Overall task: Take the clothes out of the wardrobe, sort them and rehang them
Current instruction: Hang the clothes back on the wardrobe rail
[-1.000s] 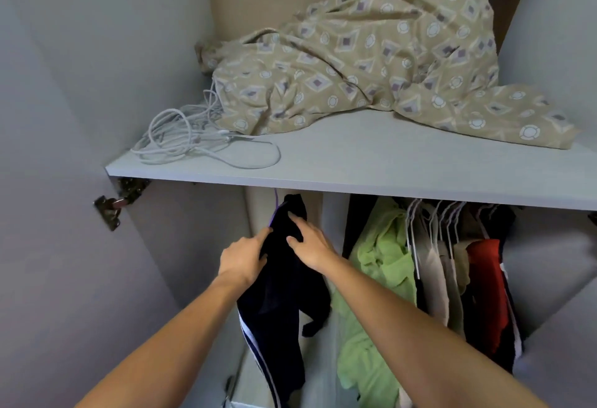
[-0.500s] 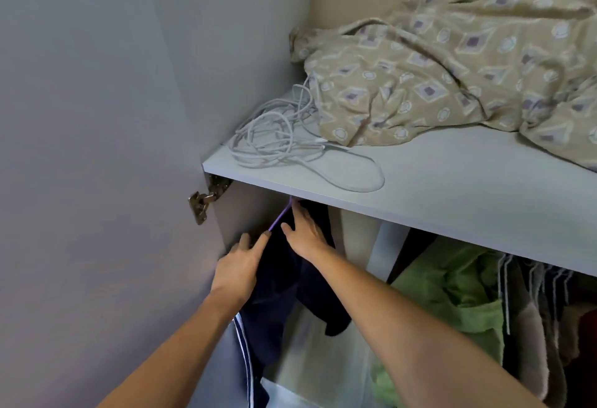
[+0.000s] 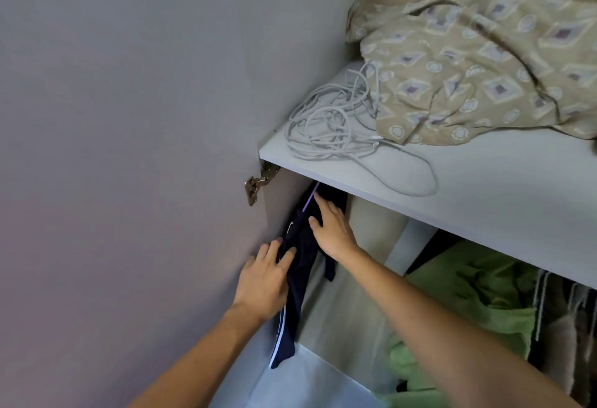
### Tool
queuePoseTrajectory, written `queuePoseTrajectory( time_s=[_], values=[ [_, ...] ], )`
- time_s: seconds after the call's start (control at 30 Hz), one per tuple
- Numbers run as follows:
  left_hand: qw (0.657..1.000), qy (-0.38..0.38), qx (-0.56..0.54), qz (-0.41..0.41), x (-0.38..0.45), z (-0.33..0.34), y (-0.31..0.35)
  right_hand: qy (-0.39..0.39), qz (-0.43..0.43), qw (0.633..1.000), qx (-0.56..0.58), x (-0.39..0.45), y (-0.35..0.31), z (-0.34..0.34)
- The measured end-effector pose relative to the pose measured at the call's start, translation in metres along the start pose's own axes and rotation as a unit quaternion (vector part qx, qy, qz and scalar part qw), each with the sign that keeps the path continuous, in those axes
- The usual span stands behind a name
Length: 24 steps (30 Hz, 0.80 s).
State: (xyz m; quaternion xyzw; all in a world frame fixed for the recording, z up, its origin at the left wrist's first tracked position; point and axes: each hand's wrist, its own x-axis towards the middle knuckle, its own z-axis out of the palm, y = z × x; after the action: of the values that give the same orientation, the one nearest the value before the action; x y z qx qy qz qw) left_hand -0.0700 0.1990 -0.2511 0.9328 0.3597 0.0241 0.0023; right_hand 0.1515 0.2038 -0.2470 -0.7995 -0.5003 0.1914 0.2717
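Where shelf (image 3: pixel 420 188) hides hanger (image 3: pixel 310 198), hook unseen

A single head-worn view looks forward and down from close in front of the wardrobe's left end, facing its left wall and the front left corner of the shelf (image 3: pixel 484 201), with both forearms reaching in from the bottom edge.
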Motion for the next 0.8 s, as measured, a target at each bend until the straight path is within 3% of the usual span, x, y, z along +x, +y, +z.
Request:
queuePoseTrajectory(
  time_s=[0.2, 0.43, 0.6, 0.8],
  values=[
    [0.995, -0.002, 0.009, -0.101, -0.059, -0.004, 0.01, -0.014, -0.14, 0.988, -0.063, -0.059, 0.006, 0.008],
    [0.953, 0.016, 0.0, -0.301, -0.197, -0.016, 0.024, -0.117, -0.315, 0.94, -0.054, -0.146, -0.025, 0.062],
    [0.893, 0.042, 0.007, -0.448, -0.317, -0.032, 0.031, -0.213, -0.416, 0.883, -0.025, -0.223, -0.085, 0.104],
    [0.787, 0.088, 0.001, -0.61, -0.462, -0.035, 0.04, -0.303, -0.509, 0.806, -0.016, -0.318, -0.168, 0.16]
  ],
)
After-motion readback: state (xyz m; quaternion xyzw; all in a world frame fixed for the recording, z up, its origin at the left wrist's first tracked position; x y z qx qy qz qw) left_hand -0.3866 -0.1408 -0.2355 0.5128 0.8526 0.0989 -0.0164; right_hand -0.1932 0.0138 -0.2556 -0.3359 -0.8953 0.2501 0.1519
